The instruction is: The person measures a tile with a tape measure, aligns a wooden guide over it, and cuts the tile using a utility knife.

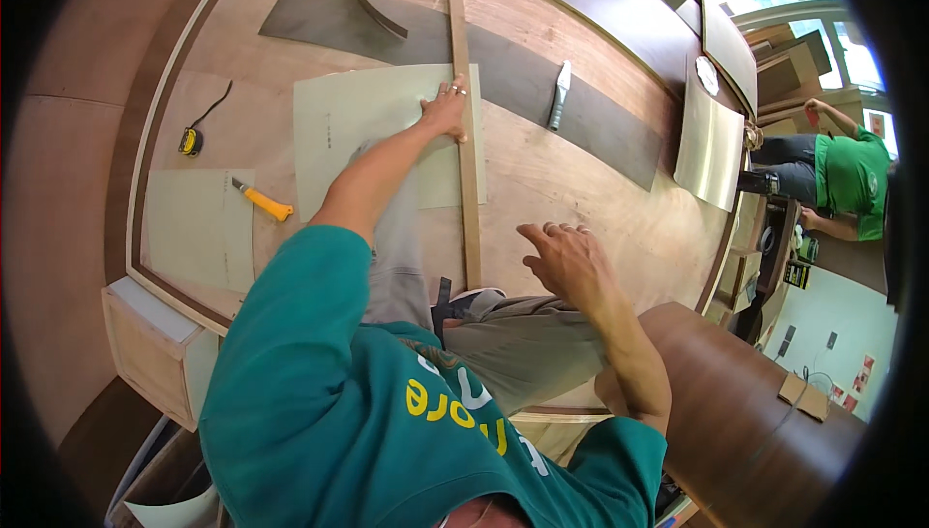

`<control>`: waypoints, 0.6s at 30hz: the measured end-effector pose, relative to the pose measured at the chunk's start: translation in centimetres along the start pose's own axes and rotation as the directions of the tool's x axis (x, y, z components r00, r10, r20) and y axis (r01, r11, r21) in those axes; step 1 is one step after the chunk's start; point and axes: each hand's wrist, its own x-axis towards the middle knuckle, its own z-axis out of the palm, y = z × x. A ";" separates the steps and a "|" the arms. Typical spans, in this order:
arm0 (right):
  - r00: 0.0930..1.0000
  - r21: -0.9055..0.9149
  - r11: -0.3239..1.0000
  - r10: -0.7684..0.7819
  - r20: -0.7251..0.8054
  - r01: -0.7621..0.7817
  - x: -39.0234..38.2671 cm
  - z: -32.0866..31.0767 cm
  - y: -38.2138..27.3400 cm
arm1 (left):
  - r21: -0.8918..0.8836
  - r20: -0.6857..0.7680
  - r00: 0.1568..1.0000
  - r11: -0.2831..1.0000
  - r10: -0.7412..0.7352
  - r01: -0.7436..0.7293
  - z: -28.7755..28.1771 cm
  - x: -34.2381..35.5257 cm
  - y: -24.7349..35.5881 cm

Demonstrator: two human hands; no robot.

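My left hand (447, 110) lies with spread fingers across a long, narrow wooden strip (470, 209) and the cream sheet (358, 107) beside it. The strip runs away from me over the sheet's right part. Lower right, my right hand (571, 262) hovers near my knee, holding nothing, its thumb and index finger apart. A yellow-handled utility knife (261, 199) rests left of the sheet, its tip over a smaller pale sheet (198, 228). Beyond the strip, a putty knife (559, 97) with a grey-green handle lies on a long dark grey panel (590, 126).
A tape measure (191, 141) lies at the left. A curved brown strip (368, 0) crosses the dark panel. Large boards (610, 10) lie at the far right, near a curled shiny sheet (708, 141). A person in a green shirt (852, 175) stands beyond. A brown panel (745, 412) is at lower right.
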 end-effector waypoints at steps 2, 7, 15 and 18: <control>1.000 -0.004 1.000 0.015 0.022 -0.015 0.4 -0.2 -0.1 | -0.013 0.000 1.000 1.000 0.016 -0.016 0.0 -0.2 -0.9; 0.999 0.011 0.999 -0.047 0.023 0.047 1.4 -0.3 -0.8 | -0.035 -0.066 0.995 0.996 0.079 -0.081 0.8 -0.6 -4.4; 0.999 0.012 1.000 0.008 0.038 -0.009 0.8 -0.4 -0.5 | -0.394 -0.689 0.665 0.919 -0.288 -0.009 0.4 -14.8 -20.5; 0.991 0.079 0.995 -0.066 0.116 0.057 2.5 0.6 0.7 | -0.419 -0.474 0.583 0.751 -0.660 0.510 3.6 -23.8 -28.4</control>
